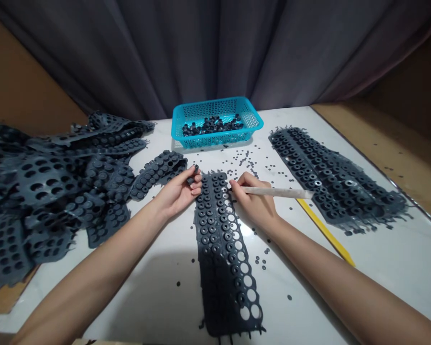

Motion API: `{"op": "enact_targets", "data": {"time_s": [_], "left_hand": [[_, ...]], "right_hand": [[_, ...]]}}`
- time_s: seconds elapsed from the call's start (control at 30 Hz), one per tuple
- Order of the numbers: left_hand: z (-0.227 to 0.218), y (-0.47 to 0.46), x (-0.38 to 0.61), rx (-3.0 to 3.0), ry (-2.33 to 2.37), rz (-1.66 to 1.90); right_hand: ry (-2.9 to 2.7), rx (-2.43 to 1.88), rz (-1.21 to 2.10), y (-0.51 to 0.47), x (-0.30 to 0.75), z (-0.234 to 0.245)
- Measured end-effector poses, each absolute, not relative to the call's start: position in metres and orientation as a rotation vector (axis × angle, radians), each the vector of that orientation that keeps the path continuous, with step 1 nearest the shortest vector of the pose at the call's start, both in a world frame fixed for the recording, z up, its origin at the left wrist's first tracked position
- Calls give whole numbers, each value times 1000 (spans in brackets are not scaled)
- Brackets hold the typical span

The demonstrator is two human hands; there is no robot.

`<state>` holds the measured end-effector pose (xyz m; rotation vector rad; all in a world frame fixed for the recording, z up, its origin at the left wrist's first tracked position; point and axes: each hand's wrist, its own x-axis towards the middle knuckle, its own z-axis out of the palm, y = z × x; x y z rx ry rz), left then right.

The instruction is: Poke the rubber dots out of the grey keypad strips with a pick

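A long black rubber sheet (pixel 215 235) of moulded rings lies lengthwise in front of me; round holes run down its right side. Beside its upper left edge, my left hand (pixel 181 191) is closed on small black rubber rings (pixel 191 180), pinched between thumb and fingers; how many is hidden. At the upper right edge, my right hand (pixel 256 199) grips a pale, stick-like tool (pixel 276 192). The tool's dark tip points at the sheet's top right holes, and its flat end sticks out to the right.
A blue plastic basket (pixel 217 139) with loose black rings stands at the back. Black sheets (pixel 57 177) are heaped on the left. Another ringed sheet (pixel 330 177) lies right, near a yellow strip (pixel 325 232). Small black discs (pixel 246 160) are scattered over the white table (pixel 154 287).
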<state>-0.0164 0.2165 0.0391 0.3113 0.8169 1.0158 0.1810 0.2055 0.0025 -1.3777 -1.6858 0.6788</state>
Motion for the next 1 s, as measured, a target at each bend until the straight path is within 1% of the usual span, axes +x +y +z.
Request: {"op": "enact_targets", "data": {"time_s": [0.4,0.6,0.77,1.0], "left_hand": [[43,220,-6,269,867,803],[48,219,-4,320,899,783],[43,216,-3,393,913,833],[37,222,-3,818,1021,888]], "right_hand": [[-1573,-1341,758,206,183,4],[-1556,-1340,791,205,183,4],[-1554,-1343,800,206,183,3],[-1539,-1349,811,206,184,2]]}}
